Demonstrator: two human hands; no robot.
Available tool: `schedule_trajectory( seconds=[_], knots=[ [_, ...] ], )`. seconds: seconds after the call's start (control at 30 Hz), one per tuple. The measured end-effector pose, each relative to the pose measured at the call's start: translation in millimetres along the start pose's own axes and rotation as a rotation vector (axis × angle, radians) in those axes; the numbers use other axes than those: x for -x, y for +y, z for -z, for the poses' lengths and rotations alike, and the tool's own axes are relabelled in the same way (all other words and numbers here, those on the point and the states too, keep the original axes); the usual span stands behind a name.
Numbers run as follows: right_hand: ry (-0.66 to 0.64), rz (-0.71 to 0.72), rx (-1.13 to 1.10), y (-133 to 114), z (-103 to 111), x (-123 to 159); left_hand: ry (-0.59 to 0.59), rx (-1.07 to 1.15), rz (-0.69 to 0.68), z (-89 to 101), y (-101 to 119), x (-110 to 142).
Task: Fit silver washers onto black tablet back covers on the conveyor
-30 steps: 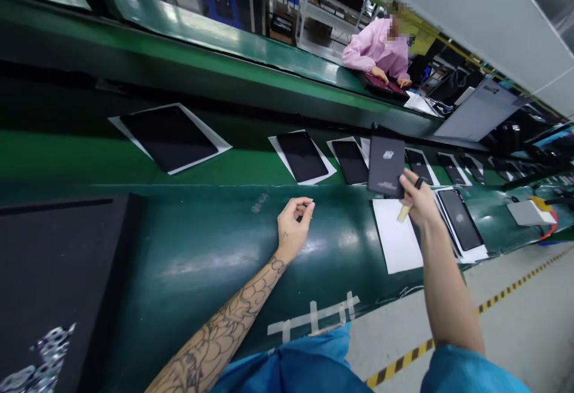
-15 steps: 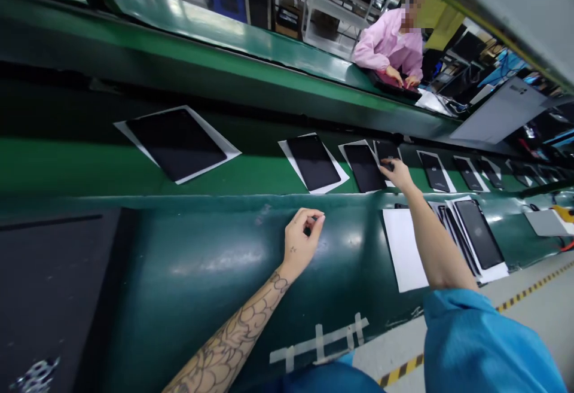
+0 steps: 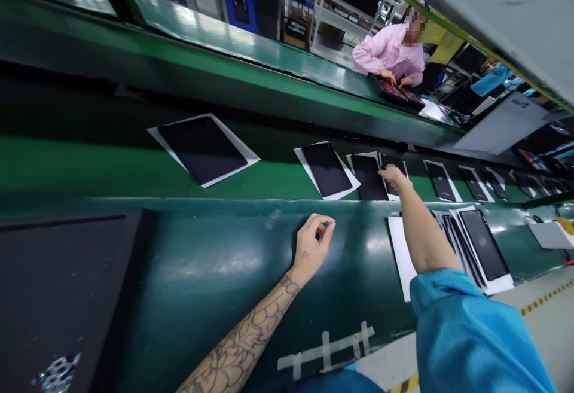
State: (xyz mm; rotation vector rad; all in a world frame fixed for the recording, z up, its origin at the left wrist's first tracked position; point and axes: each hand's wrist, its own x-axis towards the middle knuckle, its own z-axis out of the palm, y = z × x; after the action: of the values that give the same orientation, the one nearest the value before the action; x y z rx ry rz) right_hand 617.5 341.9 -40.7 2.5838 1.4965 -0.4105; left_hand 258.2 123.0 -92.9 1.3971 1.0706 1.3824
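My left hand (image 3: pixel 313 241) hovers over the green bench, its fingers curled and thumb tip against the index tip. Whether anything small sits in that pinch, I cannot make out. Stretched forward, my right hand (image 3: pixel 394 177) is over the green belt with fingers pinched together, where a black tablet (image 3: pixel 366 179) on white paper borders another black tablet (image 3: pixel 391 161). Its fingers cover the neighbouring edges, and contact or grip cannot be made out. To the left on the belt lie a tablet (image 3: pixel 326 168) and a larger-looking tablet (image 3: pixel 204 148), each on white paper.
Beneath my right forearm, white sheets (image 3: pixel 400 249) and a stack of tablets (image 3: pixel 483 243) lie on the bench (image 3: pixel 215 273). A black mat (image 3: pixel 58 285) covers the left. More tablets line the belt rightward. Across the belt sits a person in pink (image 3: pixel 394 52).
The view has swung a little, so most things sit further right and lower. My right hand has shifted slightly left relative to the tablets under it. My left hand keeps its pinch.
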Motion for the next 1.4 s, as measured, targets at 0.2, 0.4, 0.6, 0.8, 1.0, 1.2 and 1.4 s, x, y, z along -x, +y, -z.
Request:
schedule_trajectory(
  seconds=[0.2, 0.4, 0.6, 0.8, 1.0, 1.2, 1.4],
  knots=[
    [0.016, 0.055, -0.026, -6.3, 4.2, 2.1, -0.022, -0.007, 0.008, 0.8, 1.8, -0.7],
    [0.249, 0.167, -0.231, -11.6, 6.1, 8.5, -0.039, -0.037, -0.005, 1.0, -0.3, 0.0],
    [0.411, 0.218, -0.465, -12.2, 14.1, 12.0, -0.051, -0.07, -0.03, 1.9, -2.5, 0.3],
    [0.407, 0.21, -0.686, -6.7, 29.5, 16.6, -0.054, -0.087, -0.037, 2.7, -2.8, 0.5],
    [0.354, 0.133, -0.671, 18.2, 36.5, 34.4, -0.057, -0.082, -0.044, 2.0, -1.3, 0.5],
    [0.409, 0.011, -0.473, 12.7, 14.7, 33.0, -0.051, -0.073, -0.048, 1.6, -3.1, 1.2],
    [0.311, -0.057, -0.323, -4.8, -10.2, 16.9, -0.061, -0.043, -0.02, 1.2, -6.1, 1.7]
  ],
)
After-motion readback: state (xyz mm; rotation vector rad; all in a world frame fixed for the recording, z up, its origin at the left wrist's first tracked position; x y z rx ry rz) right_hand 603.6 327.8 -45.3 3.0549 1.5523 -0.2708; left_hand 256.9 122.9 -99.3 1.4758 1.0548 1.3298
